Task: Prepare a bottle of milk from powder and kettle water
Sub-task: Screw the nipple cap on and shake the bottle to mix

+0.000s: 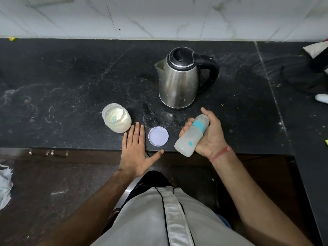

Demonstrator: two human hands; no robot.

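A: Where is the bottle (190, 134) sitting in the frame?

B: It is lying tilted at lower right of centre, its cloudy body pointing down-left past the table (71, 77) edge and its capped top pointing up-right. A teal collar is circling its neck.

A: What is the right hand (206, 134) doing?

B: It is gripping the bottle, palm up, with the fingers curling round the far side and the thumb standing free above the cap. A red thread is circling the wrist.

A: And the left hand (136, 153)?

B: It is lying flat with its fingers straight and spread over the near edge of the table, holding nothing. The thumb is pointing right, below the lid (158, 136).

A: How is the lid lying?

B: It is resting flat between the two hands, pale and round, apart from both.

A: What else is standing nearby?

B: The open powder jar (116, 120) is standing just left of the left fingertips, with a teal scoop showing inside. The steel kettle (179, 79) is standing above centre, lid closed, black handle facing right, spout facing left.
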